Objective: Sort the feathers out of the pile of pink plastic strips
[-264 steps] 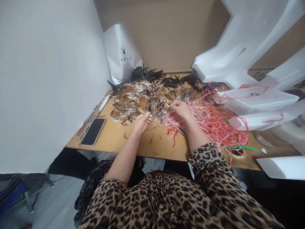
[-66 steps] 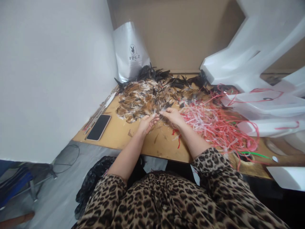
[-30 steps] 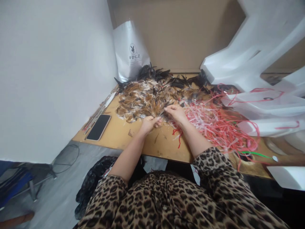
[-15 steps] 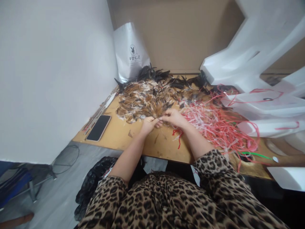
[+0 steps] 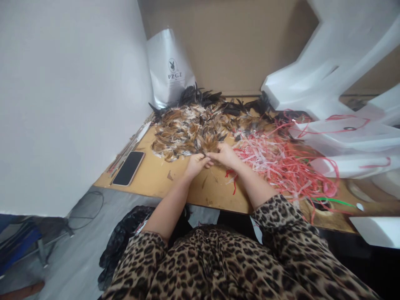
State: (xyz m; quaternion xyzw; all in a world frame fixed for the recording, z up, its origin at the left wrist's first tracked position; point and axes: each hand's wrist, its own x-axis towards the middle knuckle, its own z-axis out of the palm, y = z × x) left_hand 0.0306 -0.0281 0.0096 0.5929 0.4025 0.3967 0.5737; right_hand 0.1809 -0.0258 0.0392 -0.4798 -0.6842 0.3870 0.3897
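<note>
Both hands meet over the table's middle, fingertips pinched together at the base of a small fanned bunch of brown feathers (image 5: 210, 139). My left hand (image 5: 196, 164) is closed, its thumb pressed against the fingers. From the other side, my right hand (image 5: 226, 156) closes on the same spot with its thumb and fingers. The exact grip is too small to make out. Just beyond lies a large spread of brown and whitish feathers (image 5: 175, 133), with black feathers (image 5: 203, 98) along its far side. A heap of red and pale pink ribbon strips (image 5: 275, 160) lies beside my right forearm.
A phone (image 5: 128, 168) lies near the left edge of the wooden table (image 5: 156, 179). A silver bag (image 5: 171, 62) stands at the back by the white wall. White plastic containers (image 5: 346, 135) crowd the right side. A black plastic bag (image 5: 120, 241) is on the floor.
The hands stay together in the same place with only slight finger movement, the right fingers shifting a little. The fanned feathers between them tilt slightly. The view has drifted a little.
</note>
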